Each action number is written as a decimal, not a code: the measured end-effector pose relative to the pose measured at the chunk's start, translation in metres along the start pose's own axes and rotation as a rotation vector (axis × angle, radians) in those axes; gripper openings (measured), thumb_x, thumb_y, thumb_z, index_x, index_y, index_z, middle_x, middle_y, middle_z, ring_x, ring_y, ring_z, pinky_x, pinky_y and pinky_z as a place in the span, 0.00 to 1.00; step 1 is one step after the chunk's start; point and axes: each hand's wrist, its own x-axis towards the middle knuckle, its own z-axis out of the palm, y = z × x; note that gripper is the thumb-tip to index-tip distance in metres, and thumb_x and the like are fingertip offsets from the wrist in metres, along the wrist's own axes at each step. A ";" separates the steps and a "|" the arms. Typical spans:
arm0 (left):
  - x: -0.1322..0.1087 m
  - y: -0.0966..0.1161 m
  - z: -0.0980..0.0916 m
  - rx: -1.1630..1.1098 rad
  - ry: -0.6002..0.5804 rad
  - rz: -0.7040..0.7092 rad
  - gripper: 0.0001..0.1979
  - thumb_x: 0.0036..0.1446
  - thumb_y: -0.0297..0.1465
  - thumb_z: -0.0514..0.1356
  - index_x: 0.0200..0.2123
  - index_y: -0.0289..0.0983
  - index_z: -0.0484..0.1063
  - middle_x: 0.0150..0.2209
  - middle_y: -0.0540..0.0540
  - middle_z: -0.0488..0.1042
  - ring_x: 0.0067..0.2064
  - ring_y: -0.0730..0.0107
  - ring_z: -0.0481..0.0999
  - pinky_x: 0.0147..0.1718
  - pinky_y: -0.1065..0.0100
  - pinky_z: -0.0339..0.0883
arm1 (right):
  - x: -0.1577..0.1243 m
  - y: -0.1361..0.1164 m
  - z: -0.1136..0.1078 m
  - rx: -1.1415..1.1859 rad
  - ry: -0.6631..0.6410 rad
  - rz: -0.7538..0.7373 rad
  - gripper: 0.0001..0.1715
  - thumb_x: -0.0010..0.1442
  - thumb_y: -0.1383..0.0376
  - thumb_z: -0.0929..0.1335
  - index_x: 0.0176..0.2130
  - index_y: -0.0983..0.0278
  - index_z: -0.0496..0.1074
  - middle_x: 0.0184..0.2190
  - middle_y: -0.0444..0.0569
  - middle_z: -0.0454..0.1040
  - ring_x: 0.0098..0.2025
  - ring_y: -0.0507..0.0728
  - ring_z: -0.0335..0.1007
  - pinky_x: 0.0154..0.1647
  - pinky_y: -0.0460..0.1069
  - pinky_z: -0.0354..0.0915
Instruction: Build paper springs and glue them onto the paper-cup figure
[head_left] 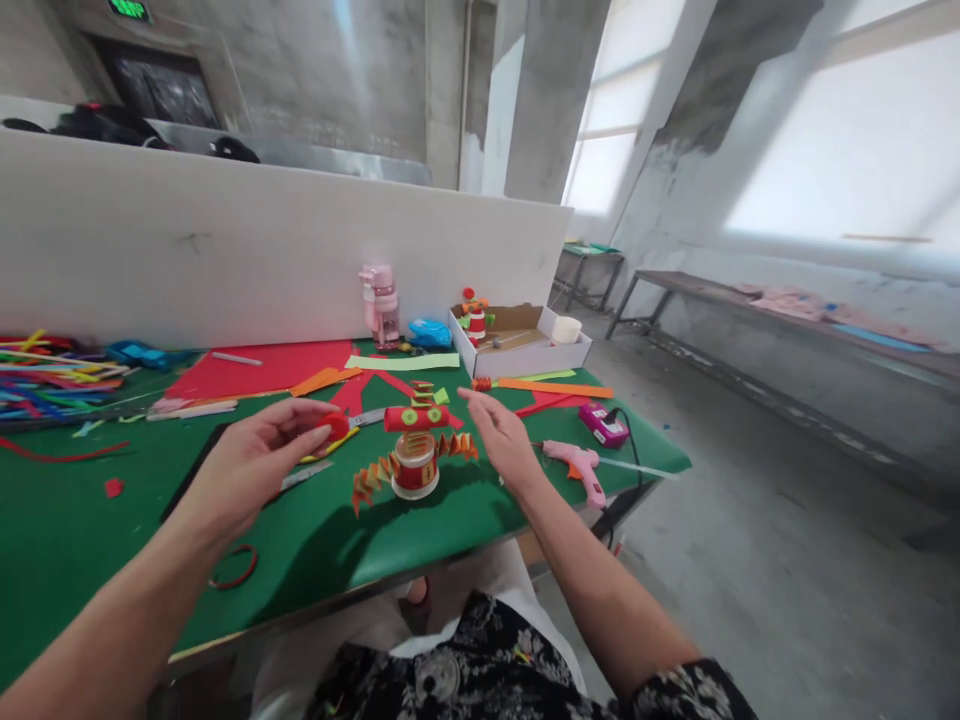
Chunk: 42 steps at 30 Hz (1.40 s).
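A paper figure with a red head and green eyes (415, 418) stands upright on the green table, its body a small red-and-white cup (415, 474) with folded orange arms. To its left, my left hand (259, 455) pinches a round red piece (332, 427) between thumb and fingers. Scissors (366, 418) lie just past that hand. On the figure's right side, my right hand (499, 435) is raised close to the folded arm, fingers stretched out and holding nothing. A small red coil (481, 383) lies behind my right hand.
A pink glue gun (581, 465) and a purple plug block (603, 425) with a cable are at the right. Behind stand a pink bottle (382, 308) and a white box (521, 358). Colourful strips (52, 380) and red paper (259, 367) lie at the left, before a white partition (262, 250).
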 end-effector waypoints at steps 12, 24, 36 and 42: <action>0.038 0.018 0.027 -0.427 -0.309 -0.165 0.05 0.42 0.31 0.61 0.25 0.38 0.67 0.24 0.51 0.64 0.23 0.74 0.64 0.21 0.71 0.61 | 0.019 -0.008 0.035 0.032 -0.101 -0.105 0.11 0.54 0.64 0.72 0.40 0.61 0.78 0.41 0.48 0.78 0.46 0.58 0.73 0.53 0.53 0.66; 0.045 -0.005 0.046 0.422 -0.276 0.465 0.13 0.52 0.40 0.63 0.40 0.44 0.80 0.28 0.50 0.69 0.29 0.67 0.69 0.28 0.70 0.62 | 0.012 -0.009 0.035 0.061 -0.111 -0.091 0.11 0.52 0.65 0.73 0.37 0.61 0.72 0.38 0.46 0.76 0.44 0.57 0.71 0.51 0.52 0.65; 0.036 -0.003 0.048 0.380 -0.161 0.362 0.14 0.50 0.42 0.65 0.39 0.44 0.80 0.25 0.54 0.62 0.25 0.72 0.59 0.25 0.71 0.55 | -0.029 0.015 -0.093 -0.564 0.328 0.102 0.12 0.55 0.55 0.70 0.31 0.62 0.72 0.34 0.50 0.76 0.38 0.58 0.71 0.43 0.53 0.65; 0.036 -0.003 0.052 0.353 -0.156 0.375 0.15 0.50 0.42 0.65 0.38 0.40 0.80 0.24 0.53 0.60 0.25 0.71 0.59 0.25 0.69 0.55 | -0.064 0.051 -0.152 -0.832 0.124 0.634 0.16 0.52 0.54 0.69 0.24 0.61 0.64 0.20 0.44 0.71 0.25 0.55 0.67 0.26 0.47 0.55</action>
